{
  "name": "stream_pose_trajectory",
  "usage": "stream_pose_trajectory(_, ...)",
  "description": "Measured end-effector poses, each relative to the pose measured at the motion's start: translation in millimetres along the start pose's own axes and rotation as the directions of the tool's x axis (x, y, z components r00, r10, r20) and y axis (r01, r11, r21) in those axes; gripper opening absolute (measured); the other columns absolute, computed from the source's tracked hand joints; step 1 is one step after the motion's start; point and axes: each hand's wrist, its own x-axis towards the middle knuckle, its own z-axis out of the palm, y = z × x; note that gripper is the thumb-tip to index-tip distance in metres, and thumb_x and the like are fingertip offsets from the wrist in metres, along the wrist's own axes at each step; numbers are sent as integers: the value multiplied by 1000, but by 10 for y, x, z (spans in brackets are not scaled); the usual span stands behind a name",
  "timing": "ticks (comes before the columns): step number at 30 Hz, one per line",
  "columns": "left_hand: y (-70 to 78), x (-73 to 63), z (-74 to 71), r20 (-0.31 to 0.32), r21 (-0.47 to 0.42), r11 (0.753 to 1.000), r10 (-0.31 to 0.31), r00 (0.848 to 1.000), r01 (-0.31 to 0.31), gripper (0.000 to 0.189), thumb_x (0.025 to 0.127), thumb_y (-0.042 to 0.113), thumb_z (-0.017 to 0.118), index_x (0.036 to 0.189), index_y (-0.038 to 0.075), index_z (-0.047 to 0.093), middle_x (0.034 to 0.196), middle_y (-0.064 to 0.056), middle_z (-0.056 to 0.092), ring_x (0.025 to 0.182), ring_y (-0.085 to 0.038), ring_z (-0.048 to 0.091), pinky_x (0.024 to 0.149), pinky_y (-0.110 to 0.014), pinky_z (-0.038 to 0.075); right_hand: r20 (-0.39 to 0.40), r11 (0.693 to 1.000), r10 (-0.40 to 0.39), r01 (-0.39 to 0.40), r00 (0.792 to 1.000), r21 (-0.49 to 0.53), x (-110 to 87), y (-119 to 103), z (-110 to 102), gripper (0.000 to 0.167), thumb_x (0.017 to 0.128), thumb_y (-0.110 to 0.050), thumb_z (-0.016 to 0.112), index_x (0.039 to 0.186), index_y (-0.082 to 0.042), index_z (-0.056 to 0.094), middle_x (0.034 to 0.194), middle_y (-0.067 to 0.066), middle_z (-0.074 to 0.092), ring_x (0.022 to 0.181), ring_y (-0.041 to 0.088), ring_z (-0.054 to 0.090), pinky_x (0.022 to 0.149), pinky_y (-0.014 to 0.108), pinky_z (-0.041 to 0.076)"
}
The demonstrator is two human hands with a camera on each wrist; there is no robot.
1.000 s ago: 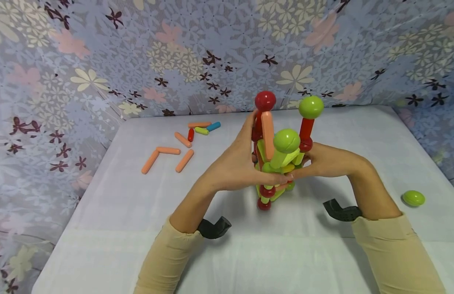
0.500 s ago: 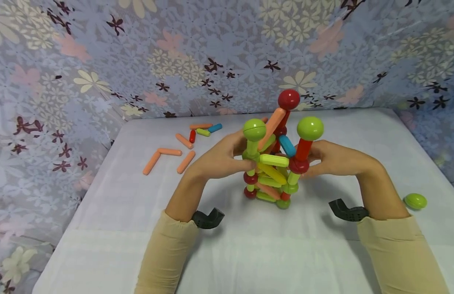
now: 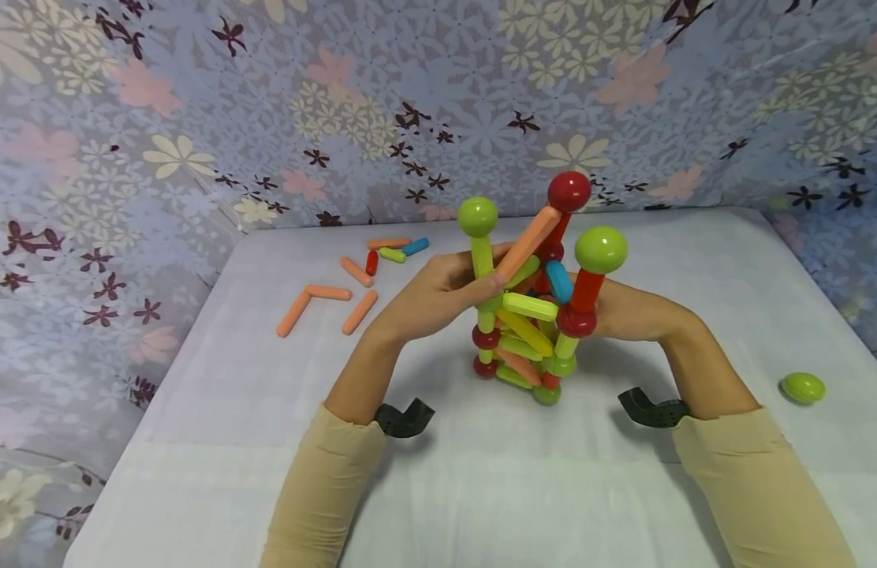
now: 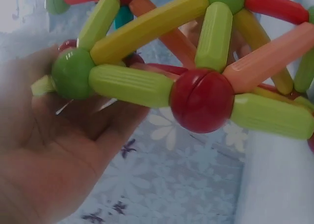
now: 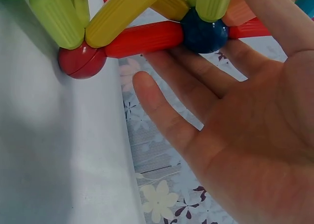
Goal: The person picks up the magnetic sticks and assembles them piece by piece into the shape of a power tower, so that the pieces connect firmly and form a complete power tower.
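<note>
A tower of magnetic building rods and balls (image 3: 527, 306), in green, red, yellow, orange and blue, stands on the white table in the head view. My left hand (image 3: 438, 293) grips its left upper part, the thumb by a green joint ball and the lower end of a slanted orange rod (image 3: 529, 243). That rod's upper end meets the top red ball (image 3: 569, 192). In the left wrist view, fingers reach behind a green ball (image 4: 72, 73). My right hand (image 3: 630, 312) holds the tower's right side, partly hidden; its fingers lie behind a blue ball (image 5: 205, 36) in the right wrist view.
Several loose rods, among them an orange rod (image 3: 360, 312), a red rod (image 3: 371, 263) and a blue rod (image 3: 415, 247), lie on the table (image 3: 218, 394) left of the tower. A green ball (image 3: 803, 388) rests far right. A flowered cloth (image 3: 438, 102) hangs behind.
The tower has turned between my hands, bringing its green and yellow side forward. The left green post has straightened up, and my left thumb has moved up to the orange rod's lower end.
</note>
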Motion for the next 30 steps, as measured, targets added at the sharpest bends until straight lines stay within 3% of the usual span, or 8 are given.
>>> stream_pose_trajectory(9,181,-59,166,-51,191,979,-69,996,78,28,99,23,55,118,3,58,87,-4,62,75,-18,58,64,-29,49,15,1000,5,-5,1000,13,-73,-36,3,36,84,-10,73,116,-9,57,99,14,55,92,33,52,78,47,47)
stream_pose_trajectory(15,194,50,151,-33,218,971,-96,995,101,51,98,28,58,143,9,44,110,-1,65,91,-8,62,77,-28,52,5,1000,-28,28,1000,-6,-71,-29,-107,53,77,-13,80,125,-17,55,115,8,59,100,28,53,81,45,49)
stream_pose_trajectory(18,156,76,33,-31,221,967,-127,991,131,58,96,34,60,147,14,40,127,3,59,106,-6,59,89,-29,49,18,996,-75,76,997,-47,-52,-37,-176,55,79,-13,79,128,-20,56,122,2,60,107,24,55,86,47,48)
stream_pose_trajectory(21,53,41,-164,-107,275,939,-184,977,207,59,94,45,58,147,23,40,131,7,56,110,-6,58,91,-30,48,28,995,-68,70,997,-76,-42,-33,-234,51,82,-17,78,128,-23,57,123,-2,61,112,20,55,89,49,45)
stream_pose_trajectory(23,-31,-16,-321,-218,359,880,-246,944,312,57,94,50,55,145,26,44,127,8,59,105,-6,60,87,-31,49,36,995,-49,52,998,-84,-33,-25,-268,52,82,-20,78,130,-23,56,125,-2,59,114,19,54,89,50,44)
stream_pose_trajectory(25,-116,-86,-486,-325,458,766,-327,887,450,52,95,48,56,142,28,48,121,6,62,101,-10,61,84,-33,49,35,995,-26,29,999,-93,-17,-24,-309,53,82,-23,78,130,-23,55,126,-2,59,114,19,53,88,51,45)
stream_pose_trajectory(27,-191,-165,-641,-396,525,603,-451,800,601,48,95,42,59,138,22,54,117,1,64,100,-16,61,84,-38,49,40,995,-20,23,999,-94,2,-36,-355,55,82,-24,79,131,-21,54,127,-1,58,114,20,53,87,51,45)
stream_pose_trajectory(30,-306,-266,-816,-414,566,355,-658,629,744,51,90,34,66,136,15,55,122,-9,61,109,-29,56,91,-48,44,38,995,-19,22,999,-93,18,-64,-434,59,79,-24,81,132,-20,54,127,0,58,115,20,52,87,51,45)
